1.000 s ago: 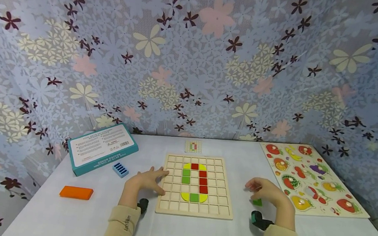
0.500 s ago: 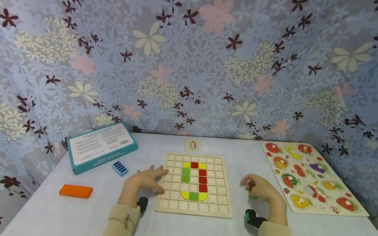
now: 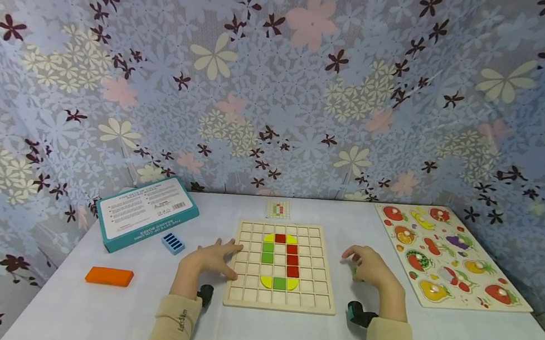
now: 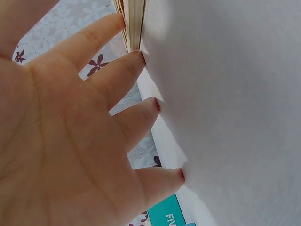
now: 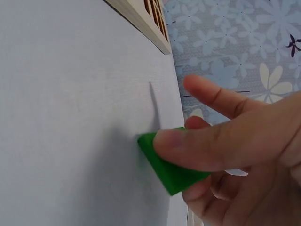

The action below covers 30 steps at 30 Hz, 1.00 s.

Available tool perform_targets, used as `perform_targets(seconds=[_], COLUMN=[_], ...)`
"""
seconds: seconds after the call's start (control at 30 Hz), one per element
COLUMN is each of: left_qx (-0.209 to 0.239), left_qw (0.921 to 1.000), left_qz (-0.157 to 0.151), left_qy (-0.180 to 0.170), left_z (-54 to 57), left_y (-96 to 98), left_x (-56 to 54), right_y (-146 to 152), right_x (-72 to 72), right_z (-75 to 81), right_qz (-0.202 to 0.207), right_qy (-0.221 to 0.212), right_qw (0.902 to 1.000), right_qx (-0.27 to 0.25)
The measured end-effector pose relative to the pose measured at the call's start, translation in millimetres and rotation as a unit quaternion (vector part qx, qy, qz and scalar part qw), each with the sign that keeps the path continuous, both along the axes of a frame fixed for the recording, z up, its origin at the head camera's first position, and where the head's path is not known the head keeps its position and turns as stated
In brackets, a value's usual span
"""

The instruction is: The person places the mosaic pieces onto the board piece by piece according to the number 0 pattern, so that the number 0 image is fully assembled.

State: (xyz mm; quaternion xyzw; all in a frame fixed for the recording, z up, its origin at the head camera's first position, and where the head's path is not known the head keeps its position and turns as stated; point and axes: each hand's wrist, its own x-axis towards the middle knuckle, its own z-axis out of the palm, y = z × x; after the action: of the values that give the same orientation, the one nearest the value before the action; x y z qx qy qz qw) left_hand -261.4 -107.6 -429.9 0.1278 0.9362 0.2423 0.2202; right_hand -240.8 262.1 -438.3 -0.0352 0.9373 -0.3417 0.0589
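Between thumb and fingers, my right hand (image 3: 371,268) pinches a green square tile (image 5: 176,172) just above the table, right of the wooden grid board (image 3: 314,306). The thumb lies across the tile's face in the right wrist view. My left hand (image 3: 212,258) has its fingers spread, tips at the board's left edge and on the table. Set in the board's middle cells is a ring of red (image 3: 295,260), green (image 3: 268,257) and yellow (image 3: 266,281) tiles. Its left side has a bare cell below the two green tiles. Behind the board lies a small pattern card (image 3: 278,209).
At the back left is a teal-edged box (image 3: 146,214), with a small blue slotted piece (image 3: 172,243) in front of it. An orange block (image 3: 109,276) lies at the left. A fruit puzzle board (image 3: 449,257) covers the right. A flowered cloth (image 3: 282,81) hangs behind.
My right hand has picked up the green tile from the table and moved left, closer to the board. My left hand stays at the board's edge.
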Motion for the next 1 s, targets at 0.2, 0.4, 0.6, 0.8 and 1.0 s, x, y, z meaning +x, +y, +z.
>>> perform_targets(seconds=[0.2, 0.4, 0.6, 0.8, 1.0], left_qx=[-0.001, 0.001, 0.001, -0.003, -0.005], left_qw=[1.0, 1.0, 1.0, 1.0, 1.0], left_qz=[0.001, 0.003, 0.003, 0.003, 0.006], left_qy=[-0.002, -0.002, -0.001, 0.001, -0.001], left_z=[-1.1, -2.0, -2.5, -3.6, -2.5], left_y=[-0.3, -0.1, 0.2, 0.2, 1.0], left_x=[0.4, -0.3, -0.7, -1.3, -0.7], right_y=[0, -3, -7, -13, -21], right_x=[0.8, 1.2, 0.0, 0.0, -1.8], right_z=[0.7, 3.6, 6.8, 9.0, 10.4], right_qz=[-0.006, -0.015, -0.021, -0.033, -0.027], right_qy=[0.011, 0.04, 0.033, 0.031, 0.048], right_qw=[0.9998, 0.9978, 0.9964, 0.9961, 0.9949], right_qx=[-0.015, -0.05, -0.076, -0.075, -0.085])
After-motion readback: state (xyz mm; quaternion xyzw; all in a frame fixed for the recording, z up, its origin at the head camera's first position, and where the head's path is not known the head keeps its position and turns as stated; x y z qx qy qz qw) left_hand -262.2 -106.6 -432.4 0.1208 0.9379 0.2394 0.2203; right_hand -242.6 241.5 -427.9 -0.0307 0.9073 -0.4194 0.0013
